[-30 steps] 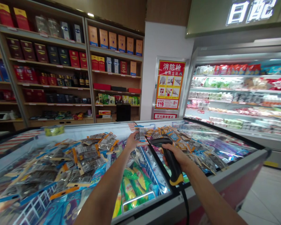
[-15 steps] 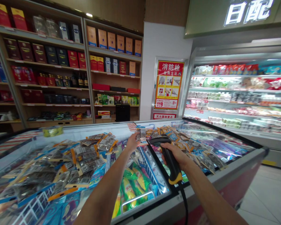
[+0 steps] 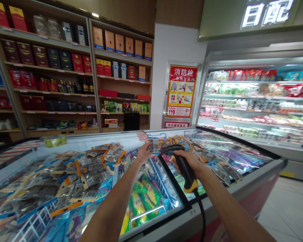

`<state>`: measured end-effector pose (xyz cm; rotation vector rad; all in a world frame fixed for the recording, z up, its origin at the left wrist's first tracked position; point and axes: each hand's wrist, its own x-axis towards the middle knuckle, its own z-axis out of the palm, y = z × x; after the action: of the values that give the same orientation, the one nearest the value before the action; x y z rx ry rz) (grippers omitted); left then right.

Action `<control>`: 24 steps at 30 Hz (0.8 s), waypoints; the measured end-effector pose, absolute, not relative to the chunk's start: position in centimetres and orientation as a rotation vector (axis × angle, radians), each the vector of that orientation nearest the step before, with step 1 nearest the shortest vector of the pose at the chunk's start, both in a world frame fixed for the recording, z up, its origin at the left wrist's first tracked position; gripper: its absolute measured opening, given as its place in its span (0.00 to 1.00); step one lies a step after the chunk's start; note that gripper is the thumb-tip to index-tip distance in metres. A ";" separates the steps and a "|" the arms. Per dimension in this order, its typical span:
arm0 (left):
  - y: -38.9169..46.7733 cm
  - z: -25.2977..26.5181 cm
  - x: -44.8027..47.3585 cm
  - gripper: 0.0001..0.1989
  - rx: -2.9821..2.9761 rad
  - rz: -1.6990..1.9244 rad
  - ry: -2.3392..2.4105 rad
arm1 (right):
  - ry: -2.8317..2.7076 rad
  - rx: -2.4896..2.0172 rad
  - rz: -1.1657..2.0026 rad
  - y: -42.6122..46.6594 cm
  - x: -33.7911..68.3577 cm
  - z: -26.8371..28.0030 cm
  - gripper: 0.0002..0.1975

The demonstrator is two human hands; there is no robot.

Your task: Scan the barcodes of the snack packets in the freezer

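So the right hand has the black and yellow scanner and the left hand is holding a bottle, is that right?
Not quite: the head view shows the left hand holding a small packet, not a bottle. The right hand does have the black and yellow scanner.

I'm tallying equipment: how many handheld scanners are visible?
1: the corded scanner in the right hand, close to the packet in the left hand. Others may be hidden.

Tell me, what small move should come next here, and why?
Probably keep the left hand steady and aim the handheld scanner at the small packet. The left hand holds that packet up over the freezer, while the right hand grips the scanner, its head pointing toward the packet.
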<state>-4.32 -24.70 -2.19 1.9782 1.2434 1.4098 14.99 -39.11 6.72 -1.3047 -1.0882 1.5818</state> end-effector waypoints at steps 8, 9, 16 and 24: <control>-25.3 -1.4 -4.1 0.24 2.021 1.337 1.290 | -1.112 -1.253 1.597 -38.6 15.2 6.9 0.15; -25.4 -1.4 -4.0 0.24 2.030 1.325 1.299 | -1.111 -1.243 1.589 -38.6 15.3 6.9 0.15; -25.4 -1.9 -6.5 0.23 2.134 1.270 1.617 | -1.101 -1.256 1.438 -38.8 15.9 6.6 0.15; -27.2 0.3 -14.8 0.24 2.107 1.144 2.225 | -0.961 -1.249 1.270 -38.1 17.4 5.0 0.12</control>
<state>-14.84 -27.23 0.33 2.1069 2.2247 1.1443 17.45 -38.12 5.02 -1.2494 -0.9611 1.2700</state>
